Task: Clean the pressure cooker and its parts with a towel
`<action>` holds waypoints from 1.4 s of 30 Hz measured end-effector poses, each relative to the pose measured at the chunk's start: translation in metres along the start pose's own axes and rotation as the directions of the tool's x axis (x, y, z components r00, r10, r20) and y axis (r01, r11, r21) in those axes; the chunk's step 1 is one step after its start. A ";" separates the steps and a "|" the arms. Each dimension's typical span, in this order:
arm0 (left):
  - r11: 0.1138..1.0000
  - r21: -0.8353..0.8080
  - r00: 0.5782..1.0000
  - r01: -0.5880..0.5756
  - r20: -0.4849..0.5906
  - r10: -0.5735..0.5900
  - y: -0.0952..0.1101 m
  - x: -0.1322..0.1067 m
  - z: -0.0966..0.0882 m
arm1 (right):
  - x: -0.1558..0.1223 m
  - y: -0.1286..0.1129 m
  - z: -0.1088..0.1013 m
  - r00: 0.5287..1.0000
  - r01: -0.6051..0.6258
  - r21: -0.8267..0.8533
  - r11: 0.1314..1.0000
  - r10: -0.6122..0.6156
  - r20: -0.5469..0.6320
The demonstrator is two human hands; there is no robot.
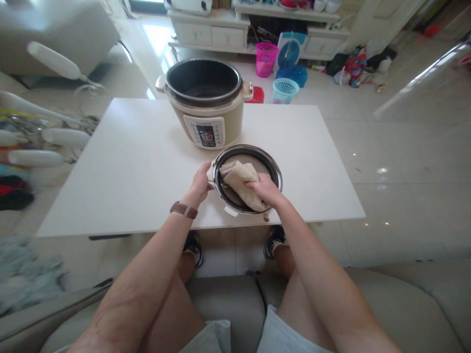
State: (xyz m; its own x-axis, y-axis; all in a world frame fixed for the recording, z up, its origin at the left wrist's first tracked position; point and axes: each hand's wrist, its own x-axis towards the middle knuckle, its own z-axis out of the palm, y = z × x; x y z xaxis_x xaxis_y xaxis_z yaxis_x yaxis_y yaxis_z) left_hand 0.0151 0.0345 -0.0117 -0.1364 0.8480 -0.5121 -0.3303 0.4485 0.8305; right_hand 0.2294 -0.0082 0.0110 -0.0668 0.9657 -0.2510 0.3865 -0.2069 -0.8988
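A round cooker lid [271, 169] with a dark inside and a metal rim lies upturned near the front edge of a white table [132, 162]. My left hand [200, 184] is closed on the lid's left rim; a brown watch is on that wrist. My right hand [265, 190] presses a folded beige cloth [241, 177] onto the inside of the lid, fingers curled over it. Behind the lid stands an open beige electric pressure cooker [208, 100] with a dark inner pot and a front control panel.
I sit on a grey sofa [405, 304], knees under the table's front edge. A drying rack with clothes [37, 142] stands left. Behind the table on the tiled floor are a pink basket [266, 59], a blue basket [284, 90], a small fan [289, 51] and a white cabinet [209, 32].
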 end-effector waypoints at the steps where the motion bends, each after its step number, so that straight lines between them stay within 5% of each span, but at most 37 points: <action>1: 1.000 -0.005 1.000 0.009 0.004 -0.009 0.000 0.000 0.000 | 0.002 0.003 -0.001 1.000 -0.011 0.017 1.000 0.011 -0.029; 6: 0.999 0.004 0.999 0.039 -0.005 -0.039 0.001 0.000 0.000 | 0.016 0.014 -0.015 0.936 0.057 0.244 0.968 0.033 -0.350; 12: 0.999 0.009 0.999 0.035 0.006 -0.035 0.003 -0.005 0.000 | 0.021 0.010 -0.037 0.665 0.389 0.438 0.810 0.082 -0.743; 15: 1.000 0.015 1.000 0.024 0.001 -0.024 0.003 -0.005 -0.001 | 0.018 0.008 -0.039 0.588 0.457 0.429 0.779 0.097 -0.803; 24: 1.000 0.025 1.000 0.015 -0.008 -0.014 0.003 -0.006 -0.001 | 0.011 -0.003 -0.036 0.455 0.544 0.340 0.767 0.071 -0.888; 29: 1.000 0.028 1.000 0.004 -0.017 -0.003 0.005 -0.008 0.001 | 0.001 -0.013 -0.036 0.383 0.531 0.192 0.826 -0.032 -0.923; 32: 1.000 0.028 1.000 0.007 -0.023 -0.006 0.006 -0.009 0.001 | -0.004 -0.013 -0.035 0.428 0.477 0.107 0.872 -0.125 -0.895; 35: 1.000 0.029 1.000 0.005 -0.016 -0.005 0.005 -0.008 0.001 | -0.005 -0.007 -0.030 0.598 0.373 -0.002 0.928 -0.241 -0.764; 39: 0.999 0.042 1.000 -0.017 -0.014 0.018 0.002 -0.005 0.000 | 0.000 0.004 -0.009 0.868 0.249 -0.209 0.946 -0.314 -0.386; 42: 0.999 0.035 1.000 -0.018 -0.007 0.018 -0.001 -0.003 0.000 | -0.001 0.005 0.015 0.960 0.238 -0.381 0.894 -0.275 -0.046</action>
State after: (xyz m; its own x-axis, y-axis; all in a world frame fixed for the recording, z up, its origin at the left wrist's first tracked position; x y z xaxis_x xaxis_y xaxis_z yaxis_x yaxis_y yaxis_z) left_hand 0.0159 0.0311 -0.0108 -0.1487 0.8541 -0.4984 -0.2945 0.4429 0.8468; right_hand 0.2182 -0.0122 0.0011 -0.1279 0.9915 0.0232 0.6795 0.1047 -0.7261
